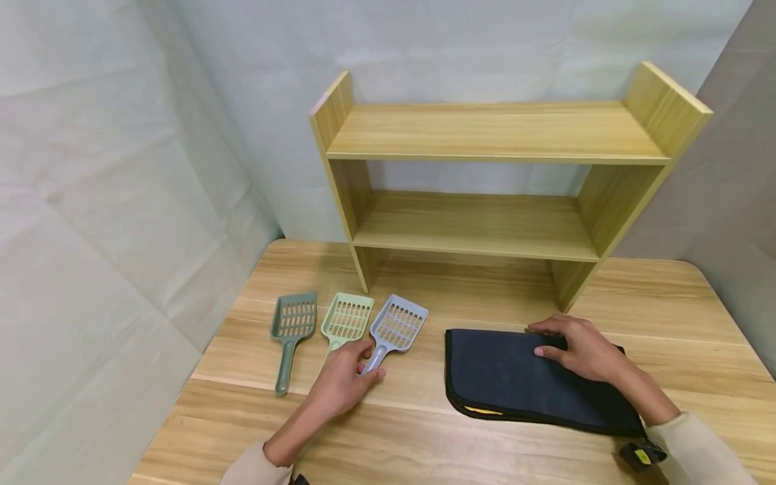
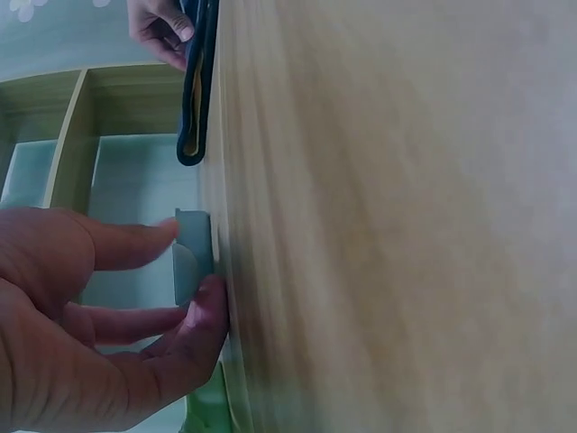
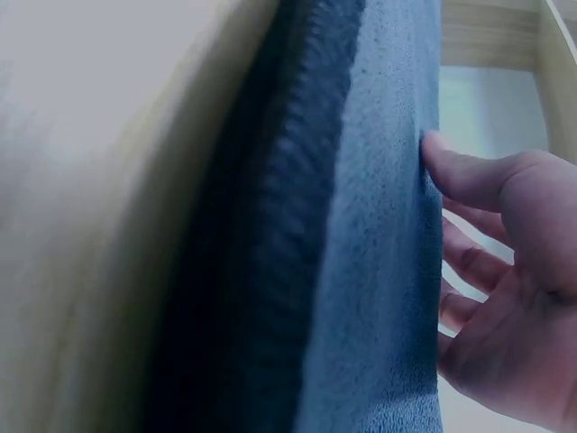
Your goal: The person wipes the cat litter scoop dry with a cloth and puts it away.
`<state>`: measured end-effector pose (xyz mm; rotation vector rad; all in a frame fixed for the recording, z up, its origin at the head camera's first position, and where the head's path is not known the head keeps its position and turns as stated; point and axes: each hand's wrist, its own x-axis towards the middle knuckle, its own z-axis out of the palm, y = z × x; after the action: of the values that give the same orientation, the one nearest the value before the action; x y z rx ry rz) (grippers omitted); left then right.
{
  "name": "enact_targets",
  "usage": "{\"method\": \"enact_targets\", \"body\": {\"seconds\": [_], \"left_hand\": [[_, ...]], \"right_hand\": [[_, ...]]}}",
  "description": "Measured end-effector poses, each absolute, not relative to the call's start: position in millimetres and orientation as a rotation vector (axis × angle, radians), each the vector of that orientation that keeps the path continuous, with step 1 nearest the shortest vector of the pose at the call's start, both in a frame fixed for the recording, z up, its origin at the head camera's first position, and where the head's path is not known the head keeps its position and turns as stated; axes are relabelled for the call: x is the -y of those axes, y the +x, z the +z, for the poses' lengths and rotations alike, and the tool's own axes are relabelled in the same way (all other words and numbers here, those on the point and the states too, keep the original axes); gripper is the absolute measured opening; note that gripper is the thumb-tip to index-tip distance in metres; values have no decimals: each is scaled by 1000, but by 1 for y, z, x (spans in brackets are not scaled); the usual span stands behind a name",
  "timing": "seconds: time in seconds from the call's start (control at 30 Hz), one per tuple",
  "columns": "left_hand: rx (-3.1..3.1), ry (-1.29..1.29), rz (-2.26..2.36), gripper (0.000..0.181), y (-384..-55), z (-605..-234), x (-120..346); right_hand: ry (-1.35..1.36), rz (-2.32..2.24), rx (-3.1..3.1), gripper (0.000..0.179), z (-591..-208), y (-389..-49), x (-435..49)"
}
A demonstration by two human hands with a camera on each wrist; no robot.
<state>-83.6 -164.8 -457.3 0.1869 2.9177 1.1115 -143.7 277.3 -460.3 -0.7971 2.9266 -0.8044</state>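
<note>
A lilac-blue litter scoop (image 1: pixel 400 323) lies on the table, its slotted pan toward the shelf. My left hand (image 1: pixel 347 380) holds its handle, thumb on one side and fingers on the other; the left wrist view shows the scoop (image 2: pixel 191 257) between them. To its left are a light green litter scoop (image 1: pixel 347 316), its handle partly hidden by that hand, and a dark green one (image 1: pixel 294 320). My right hand (image 1: pixel 585 350) rests on a folded dark navy mat (image 1: pixel 497 370) with black edging, thumb on top and fingers toward its far edge.
A two-tier wooden shelf (image 1: pixel 485 131) stands at the back of the wooden table (image 1: pixel 418 444). Pale cloth (image 1: pixel 121 168) hangs behind and to the left. A sliver of yellow shows inside the mat's front fold.
</note>
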Motion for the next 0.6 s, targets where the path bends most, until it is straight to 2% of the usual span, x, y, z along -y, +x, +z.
{"method": "enact_targets", "body": {"seconds": [0.3, 0.6], "left_hand": [[-2906, 277, 1094, 29, -88, -460, 166], [-3007, 398, 1105, 42, -103, -511, 182]], "right_hand": [[-774, -793, -2909, 20, -463, -149, -274], [-764, -898, -2886, 13, -458, -147, -276]]}}
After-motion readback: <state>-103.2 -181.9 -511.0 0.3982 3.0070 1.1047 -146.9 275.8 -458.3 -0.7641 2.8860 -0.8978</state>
